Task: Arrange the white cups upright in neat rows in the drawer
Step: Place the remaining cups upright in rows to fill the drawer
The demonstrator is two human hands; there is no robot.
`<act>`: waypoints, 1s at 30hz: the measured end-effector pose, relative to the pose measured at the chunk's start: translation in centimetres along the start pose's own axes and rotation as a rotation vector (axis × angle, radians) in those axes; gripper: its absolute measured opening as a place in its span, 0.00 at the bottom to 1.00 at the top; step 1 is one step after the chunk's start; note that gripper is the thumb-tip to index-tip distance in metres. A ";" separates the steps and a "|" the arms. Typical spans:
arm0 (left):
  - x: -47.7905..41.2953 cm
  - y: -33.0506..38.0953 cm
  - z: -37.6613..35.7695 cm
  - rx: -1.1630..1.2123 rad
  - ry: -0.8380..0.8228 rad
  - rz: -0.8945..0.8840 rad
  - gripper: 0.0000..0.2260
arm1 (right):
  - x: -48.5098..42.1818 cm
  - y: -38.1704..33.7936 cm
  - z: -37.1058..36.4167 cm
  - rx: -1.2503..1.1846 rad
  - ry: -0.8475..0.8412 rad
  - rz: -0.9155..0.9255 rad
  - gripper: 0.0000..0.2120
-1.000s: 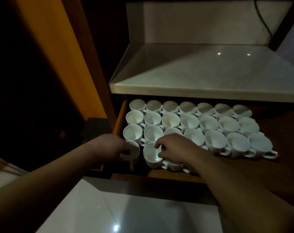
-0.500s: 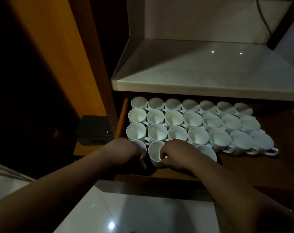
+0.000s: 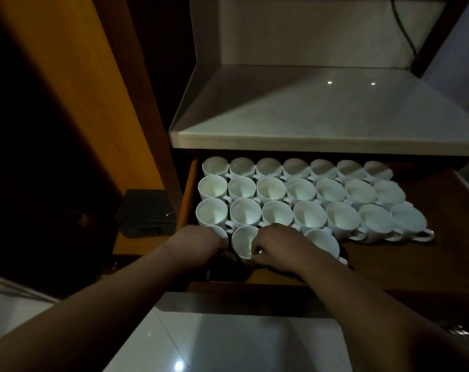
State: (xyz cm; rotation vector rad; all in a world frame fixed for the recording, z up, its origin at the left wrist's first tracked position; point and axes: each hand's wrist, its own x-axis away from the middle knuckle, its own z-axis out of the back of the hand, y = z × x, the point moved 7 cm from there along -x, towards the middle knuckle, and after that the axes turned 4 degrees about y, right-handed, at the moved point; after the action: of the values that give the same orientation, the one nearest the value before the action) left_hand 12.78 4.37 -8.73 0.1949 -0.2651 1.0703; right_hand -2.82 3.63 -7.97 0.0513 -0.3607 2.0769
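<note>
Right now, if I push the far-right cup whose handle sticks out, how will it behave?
That cup looks like glazed ceramic, so it is probably rigid and apt to chip against its close-packed neighbours. Upright and squat, it would likely slide on the wooden drawer floor rather than tip. Its handle juts right, so it may swivel.

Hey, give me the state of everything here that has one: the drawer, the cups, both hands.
Brown wooden drawer, pulled open.
Back three rows of white ceramic cups, upright, packed together.
Front-left white cup, mostly covered by the hand holding it.
Second front white cup, upright, rim pinched.
Rightmost front white cup, upright.
Left hand, holds front-left white cup.
Right hand, pinches second front white cup.
</note>
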 end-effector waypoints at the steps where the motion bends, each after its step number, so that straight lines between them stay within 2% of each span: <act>1: 0.0 0.1 0.4 -0.024 0.031 -0.007 0.07 | 0.0 0.0 0.0 -0.002 0.001 -0.001 0.08; 3: -0.2 0.4 0.4 -0.023 0.026 -0.038 0.12 | 0.0 0.0 0.0 -0.008 0.000 -0.007 0.08; 6: 0.1 0.5 0.8 0.113 0.013 0.040 0.03 | 0.2 0.1 -0.1 -0.012 -0.012 -0.009 0.09; 11: 0.6 0.4 1.6 0.176 0.049 0.051 0.07 | 0.4 0.7 0.3 -0.079 -0.008 -0.030 0.16; 14: 0.9 -0.2 2.1 0.297 0.141 0.114 0.10 | 0.8 1.4 0.4 -0.161 0.026 -0.058 0.22; 16: 1.1 -0.2 2.6 0.352 0.228 0.161 0.09 | 1.4 2.0 0.3 -0.195 0.043 -0.083 0.23; 21: 1.6 1.7 3.2 0.608 0.337 0.257 0.04 | 4.5 4.4 1.0 -0.256 0.094 -0.127 0.21; 26: 2.2 6.3 4.6 0.568 0.438 0.268 0.11 | 10.4 9.4 3.1 -0.288 0.175 -0.181 0.20; 30: 3.0 11.5 5.7 0.553 0.501 0.261 0.12 | 16.4 14.8 5.8 -0.297 0.251 -0.245 0.16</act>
State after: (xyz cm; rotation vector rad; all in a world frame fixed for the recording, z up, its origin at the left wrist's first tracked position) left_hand 3.25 10.64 -2.08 0.3833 0.4765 1.3971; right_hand -24.40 8.88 -2.92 -0.3248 -0.4782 1.7454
